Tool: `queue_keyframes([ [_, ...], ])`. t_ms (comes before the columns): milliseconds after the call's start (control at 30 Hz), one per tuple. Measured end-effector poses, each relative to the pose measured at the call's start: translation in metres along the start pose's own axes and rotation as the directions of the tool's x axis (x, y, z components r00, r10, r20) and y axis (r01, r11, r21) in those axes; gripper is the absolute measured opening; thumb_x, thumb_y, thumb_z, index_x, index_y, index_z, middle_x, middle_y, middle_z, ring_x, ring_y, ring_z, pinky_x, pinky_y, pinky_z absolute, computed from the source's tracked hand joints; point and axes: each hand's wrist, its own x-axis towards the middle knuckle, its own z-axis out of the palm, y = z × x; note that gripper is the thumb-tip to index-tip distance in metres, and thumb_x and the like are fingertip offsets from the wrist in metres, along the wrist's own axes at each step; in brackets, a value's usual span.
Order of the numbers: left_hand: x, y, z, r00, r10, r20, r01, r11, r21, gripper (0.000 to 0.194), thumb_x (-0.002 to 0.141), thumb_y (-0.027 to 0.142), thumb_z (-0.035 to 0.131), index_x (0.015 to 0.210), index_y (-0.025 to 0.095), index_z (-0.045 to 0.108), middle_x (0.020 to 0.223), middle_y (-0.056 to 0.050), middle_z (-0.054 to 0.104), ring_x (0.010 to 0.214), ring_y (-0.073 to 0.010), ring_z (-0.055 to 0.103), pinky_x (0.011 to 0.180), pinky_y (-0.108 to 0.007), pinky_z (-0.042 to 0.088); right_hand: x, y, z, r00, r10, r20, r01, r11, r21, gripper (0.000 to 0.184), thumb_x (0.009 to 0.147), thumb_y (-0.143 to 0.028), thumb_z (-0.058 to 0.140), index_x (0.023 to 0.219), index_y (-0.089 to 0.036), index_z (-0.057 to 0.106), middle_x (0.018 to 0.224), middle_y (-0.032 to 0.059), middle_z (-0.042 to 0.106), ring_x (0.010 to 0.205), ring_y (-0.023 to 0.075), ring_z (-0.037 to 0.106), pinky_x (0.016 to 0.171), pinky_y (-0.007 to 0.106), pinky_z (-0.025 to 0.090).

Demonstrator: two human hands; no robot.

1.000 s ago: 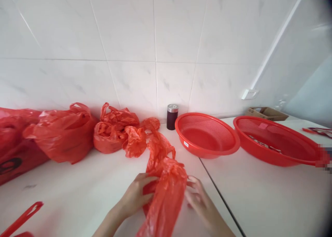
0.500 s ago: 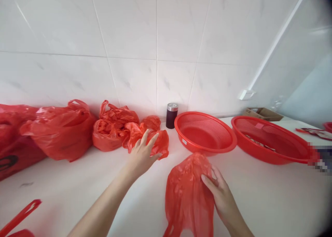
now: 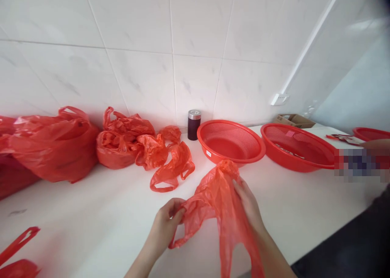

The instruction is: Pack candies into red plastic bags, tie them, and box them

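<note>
A thin red plastic bag (image 3: 217, 197) hangs between my hands over the white table, with its looped handles toward me. My left hand (image 3: 167, 219) is closed in a pinch on the bag's left edge, near one handle. On the other side, my right hand (image 3: 250, 205) grips the bag, its fingertips partly hidden by the film. Just beyond, a loose crumpled red bag (image 3: 173, 168) lies on the table. Behind the held bag stands a red perforated basket (image 3: 231, 144) with a small white label.
Stuffed red bags (image 3: 57, 144) and a smaller bag bundle (image 3: 122, 144) line the wall at left. A dark cup (image 3: 193, 126), a second red basket (image 3: 298, 148) and a cardboard box (image 3: 294, 120) stand farther right. Another person's arm (image 3: 376, 148) shows at the right edge.
My left hand has come back from the crumpled bags and closed on the held bag's edge. The bag is now spread sideways. A person's arm has appeared at right, and the view has shifted.
</note>
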Motion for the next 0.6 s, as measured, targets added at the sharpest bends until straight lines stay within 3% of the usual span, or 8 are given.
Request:
queue_keyframes([
  [133, -0.002, 0.015, -0.021, 0.997, -0.036, -0.073, 0.013, 0.955, -0.298, 0.027, 0.077, 0.043, 0.069, 0.084, 0.017, 0.063, 0.077, -0.002, 0.065, 0.073, -0.0156, 0.062, 0.076, -0.028, 0.052, 0.02, 0.001, -0.043, 0.987, -0.077, -0.142, 0.01, 0.906, -0.424, 0.055, 0.078, -0.05, 0.062, 0.124, -0.021, 0.05, 0.096, 0.0079, 0.066, 0.08, 0.0238, 0.063, 0.075, 0.04, 0.05],
  [200, -0.006, 0.023, -0.017, 0.996, -0.062, -0.059, 0.034, 0.92, -0.391, 0.027, 0.075, 0.042, 0.071, 0.084, 0.018, 0.061, 0.076, -0.001, 0.064, 0.072, -0.0149, 0.061, 0.072, -0.027, 0.052, 0.01, -0.012, -0.039, 0.938, -0.307, -0.16, 0.142, 0.763, -0.631, 0.041, 0.08, -0.045, 0.06, 0.112, -0.021, 0.056, 0.102, 0.0089, 0.064, 0.084, 0.0236, 0.061, 0.079, 0.04, 0.049],
  [267, -0.011, 0.032, -0.005, 0.998, -0.062, -0.025, 0.046, 0.906, -0.42, 0.027, 0.074, 0.041, 0.073, 0.081, 0.019, 0.059, 0.074, 0.001, 0.063, 0.068, -0.0131, 0.059, 0.064, -0.024, 0.052, -0.014, -0.027, -0.016, 0.891, -0.453, -0.009, 0.326, 0.654, -0.682, 0.021, 0.087, -0.039, 0.053, 0.099, -0.024, 0.059, 0.103, 0.0072, 0.064, 0.089, 0.0223, 0.06, 0.081, 0.037, 0.048],
  [333, -0.015, 0.042, 0.008, 0.999, -0.039, 0.005, 0.037, 0.898, -0.439, 0.028, 0.074, 0.04, 0.074, 0.079, 0.019, 0.057, 0.071, 0.002, 0.06, 0.061, -0.0101, 0.055, 0.059, -0.02, 0.05, -0.038, -0.033, 0.015, 0.866, -0.382, 0.322, 0.499, 0.618, -0.608, 0.016, 0.091, -0.031, 0.048, 0.096, -0.027, 0.062, 0.094, 0.0039, 0.067, 0.085, 0.0198, 0.062, 0.077, 0.031, 0.05],
  [400, -0.021, 0.051, 0.013, 0.998, -0.016, 0.056, 0.04, 0.888, -0.457, 0.027, 0.074, 0.038, 0.075, 0.079, 0.019, 0.057, 0.067, 0.004, 0.057, 0.056, -0.0074, 0.051, 0.055, -0.018, 0.048, -0.049, -0.028, 0.038, 0.775, -0.293, 0.56, 0.622, 0.505, -0.598, 0.024, 0.092, -0.019, 0.044, 0.102, -0.026, 0.064, 0.095, 0.0048, 0.069, 0.087, 0.0196, 0.063, 0.077, 0.032, 0.05],
  [467, -0.026, 0.059, 0.004, 0.994, -0.056, 0.097, 0.096, 0.874, -0.476, 0.027, 0.073, 0.036, 0.076, 0.081, 0.019, 0.057, 0.062, 0.006, 0.053, 0.046, -0.0052, 0.046, 0.045, -0.014, 0.043, -0.041, -0.016, 0.041, 0.754, -0.213, 0.622, 0.656, 0.295, -0.694, 0.032, 0.084, -0.01, 0.049, 0.109, -0.021, 0.065, 0.104, 0.0092, 0.069, 0.1, 0.0237, 0.062, 0.092, 0.041, 0.045],
  [533, -0.03, 0.063, -0.019, 0.989, -0.139, 0.05, 0.144, 0.825, -0.547, 0.03, 0.069, 0.034, 0.08, 0.081, 0.02, 0.056, 0.055, 0.009, 0.046, 0.037, -0.0024, 0.035, 0.034, -0.011, 0.03, -0.023, -0.009, 0.025, 0.794, -0.078, 0.603, 0.608, 0.108, -0.786, 0.043, 0.075, -0.009, 0.058, 0.117, -0.018, 0.064, 0.113, 0.013, 0.067, 0.11, 0.0294, 0.059, 0.107, 0.054, 0.03],
  [600, -0.034, 0.062, -0.046, 0.979, -0.204, -0.029, 0.139, 0.757, -0.639, 0.035, 0.064, 0.03, 0.084, 0.079, 0.02, 0.055, 0.05, 0.012, 0.036, 0.033, 0.0, 0.023, 0.031, -0.01, 0.019, -0.007, -0.013, -0.001, 0.813, 0.104, 0.572, 0.566, 0.083, -0.82, 0.052, 0.07, -0.011, 0.064, 0.121, -0.021, 0.064, 0.117, 0.0109, 0.068, 0.111, 0.0306, 0.059, 0.111, 0.059, 0.016],
])
